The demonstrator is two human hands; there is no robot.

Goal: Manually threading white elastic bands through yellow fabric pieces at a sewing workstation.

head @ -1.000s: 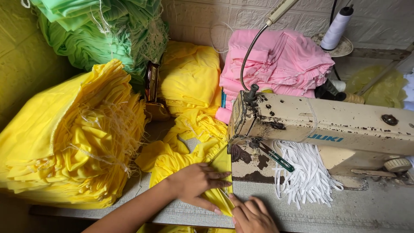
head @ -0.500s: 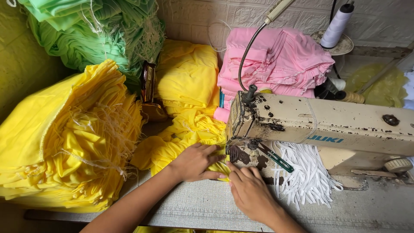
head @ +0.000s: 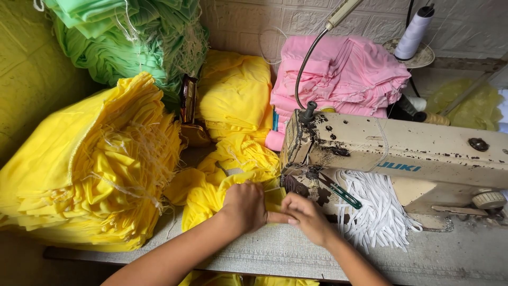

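At counter (head: 423,259) centre, both hands work a yellow fabric piece (head: 211,193) right at the sewing machine (head: 402,153) head. Left hand (head: 245,205) lies palm-down on the cloth, fingers curled and pressed together, pinning the fabric flat. Right hand (head: 306,217) sits just beside it, fingertips touching the left hand and the cloth edge under the needle area; grip looks like a light pinch on the fabric edge, thumb side hidden, so cannot tell exactly. Yellow fabric piece trails left and off the front edge of the counter.

Machine is cream, worn, with dark chipped spots; a green-handled tool (head: 341,191) lies against its base. White elastic strips (head: 378,212) are heaped under the machine arm, right of the right hand. Big stack of yellow cut pieces (head: 90,169) sits far left with loose threads hanging. Green fabric pile (head: 132,39) is behind it, top left. Folded yellow stack (head: 235,90) is at the back centre, pink fabric pile (head: 344,74) beside it behind the machine. White thread cone (head: 414,33) stands upright, top right. Gooseneck lamp arm (head: 312,58) curves up from the machine head.
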